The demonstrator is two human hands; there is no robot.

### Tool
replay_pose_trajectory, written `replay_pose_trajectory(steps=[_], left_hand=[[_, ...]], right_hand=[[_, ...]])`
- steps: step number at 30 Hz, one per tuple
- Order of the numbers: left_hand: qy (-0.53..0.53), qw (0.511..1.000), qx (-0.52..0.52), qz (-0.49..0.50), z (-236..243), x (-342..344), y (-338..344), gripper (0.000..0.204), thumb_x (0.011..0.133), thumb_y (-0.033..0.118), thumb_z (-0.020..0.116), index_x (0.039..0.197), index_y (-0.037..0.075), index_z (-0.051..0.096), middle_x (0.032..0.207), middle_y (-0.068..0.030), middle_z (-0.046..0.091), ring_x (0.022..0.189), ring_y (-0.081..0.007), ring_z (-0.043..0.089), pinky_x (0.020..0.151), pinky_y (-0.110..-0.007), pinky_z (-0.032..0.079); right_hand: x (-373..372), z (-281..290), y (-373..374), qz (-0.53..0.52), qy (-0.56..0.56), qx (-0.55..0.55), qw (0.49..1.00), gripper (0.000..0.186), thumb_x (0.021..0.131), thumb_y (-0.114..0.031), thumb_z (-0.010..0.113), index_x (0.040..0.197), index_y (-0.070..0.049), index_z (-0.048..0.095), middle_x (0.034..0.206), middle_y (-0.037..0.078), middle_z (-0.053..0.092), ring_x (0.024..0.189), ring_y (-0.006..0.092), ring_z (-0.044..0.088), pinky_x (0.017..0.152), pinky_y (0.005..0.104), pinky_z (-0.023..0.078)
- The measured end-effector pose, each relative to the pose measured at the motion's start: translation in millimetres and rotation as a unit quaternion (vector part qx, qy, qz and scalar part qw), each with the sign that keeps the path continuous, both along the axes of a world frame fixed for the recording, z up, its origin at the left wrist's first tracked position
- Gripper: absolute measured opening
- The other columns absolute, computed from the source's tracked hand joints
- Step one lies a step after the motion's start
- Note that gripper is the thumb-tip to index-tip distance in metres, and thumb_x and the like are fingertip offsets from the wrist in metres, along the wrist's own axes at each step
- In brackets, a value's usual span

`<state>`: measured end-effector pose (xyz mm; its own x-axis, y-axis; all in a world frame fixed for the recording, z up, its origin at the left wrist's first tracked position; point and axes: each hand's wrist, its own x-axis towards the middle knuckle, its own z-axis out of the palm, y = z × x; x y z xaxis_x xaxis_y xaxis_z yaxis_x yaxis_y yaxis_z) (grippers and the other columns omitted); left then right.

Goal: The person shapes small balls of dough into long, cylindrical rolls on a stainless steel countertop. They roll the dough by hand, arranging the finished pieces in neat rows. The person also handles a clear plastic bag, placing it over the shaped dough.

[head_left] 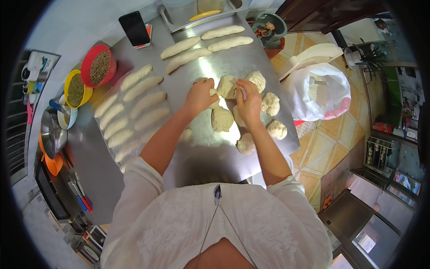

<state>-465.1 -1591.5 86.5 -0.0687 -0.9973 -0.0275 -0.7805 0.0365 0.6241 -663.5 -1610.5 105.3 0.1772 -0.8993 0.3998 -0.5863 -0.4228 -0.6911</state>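
Steel covers the bench (pixel 197 157), which carries rows of shaped dough logs (pixel 134 105) at the person's left and four more logs (pixel 204 44) at its far end, near a phone (pixel 134 28) and a red bowl (pixel 99 66) and yellow bowl (pixel 77 88) of seeds. Near the middle, the left hand (pixel 200 95) and right hand (pixel 248 99) both curl shut on one dough lump (pixel 227 86), with other rough lumps (pixel 273 104) lying close around it.
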Motion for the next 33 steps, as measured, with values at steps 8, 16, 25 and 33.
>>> replay_pose_trajectory(steps=[8,16,25,33], left_hand=[[0.311,0.940,0.113,0.084,50.5,-47.3,212.5,0.028,0.083,0.014,0.079,0.094,0.004,0.056,0.085,-0.0020,0.060,0.077,-0.0101,0.056,0.067,-0.029,0.050],[0.161,0.973,0.149,0.067,-2.9,-43.1,307.1,0.058,0.064,0.017,0.089,0.104,0.004,0.049,0.090,-0.0174,0.060,0.083,-0.0394,0.061,0.073,-0.045,0.050],[0.114,0.965,0.234,-0.029,-31.1,-38.5,306.7,0.045,0.078,0.025,0.080,0.106,-0.002,0.056,0.102,-0.0274,0.068,0.099,-0.0437,0.066,0.082,-0.049,0.053],[0.125,0.982,0.127,-0.056,-17.2,-13.7,254.6,0.042,0.069,0.016,0.085,0.102,0.004,0.060,0.102,-0.0168,0.063,0.096,-0.0386,0.062,0.081,-0.045,0.051]], right_hand=[[-12.4,-16.1,197.8,-0.109,-0.176,0.361,0.909,0.033,0.100,-0.028,0.054,0.099,0.003,0.065,0.077,0.019,0.066,0.071,0.0252,0.064,0.069,0.0392,0.050],[14.9,-52.8,257.4,-0.040,0.254,-0.010,0.966,0.012,0.085,-0.016,0.067,0.095,-0.012,0.063,0.101,0.008,0.063,0.093,0.0265,0.060,0.072,0.0414,0.046],[31.7,-30.8,300.2,-0.031,0.124,0.304,0.944,0.026,0.095,-0.033,0.057,0.093,-0.007,0.060,0.075,0.016,0.066,0.073,0.0360,0.067,0.059,0.0463,0.052],[46.7,-54.9,229.3,0.013,0.154,-0.017,0.988,0.011,0.092,-0.019,0.058,0.093,-0.008,0.060,0.076,0.014,0.064,0.073,0.0329,0.065,0.064,0.0451,0.053]])
